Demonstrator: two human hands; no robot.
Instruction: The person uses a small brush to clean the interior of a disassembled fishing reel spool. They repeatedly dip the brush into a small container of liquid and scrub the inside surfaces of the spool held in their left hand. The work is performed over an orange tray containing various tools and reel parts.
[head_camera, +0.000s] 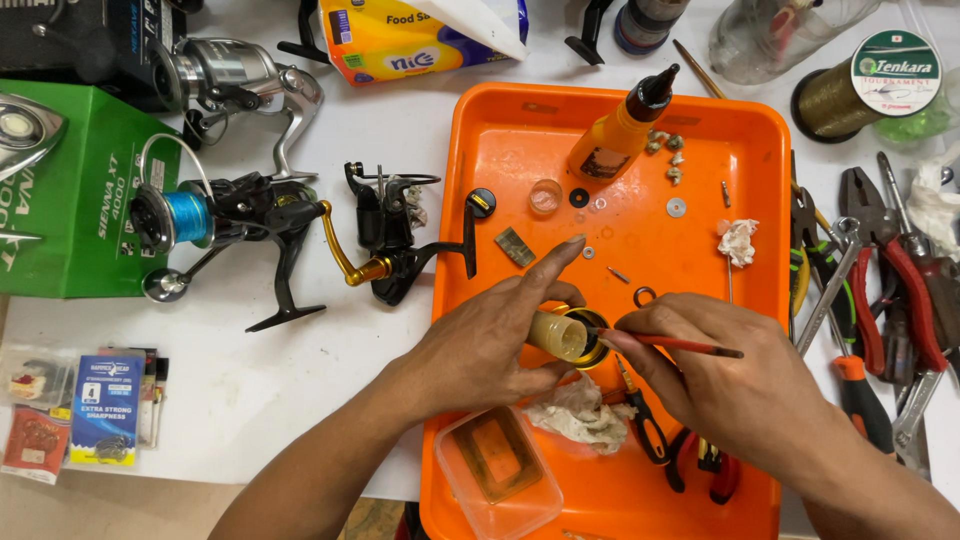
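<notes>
Glossy orange plastic forms the tray (760, 130) at centre frame, and the clear tub (500, 470) at its lower edge is smooth see-through plastic. The crumpled rag (580, 412) beside it looks like soft, matt cloth, while the reels (230, 215) at upper left show shiny metal

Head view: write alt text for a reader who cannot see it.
Over an orange plastic tray, the left hand holds a small gold-rimmed cylindrical spool while the right hand touches a thin red-handled brush to it. Two fishing reels lie left; pliers lie right.
</notes>
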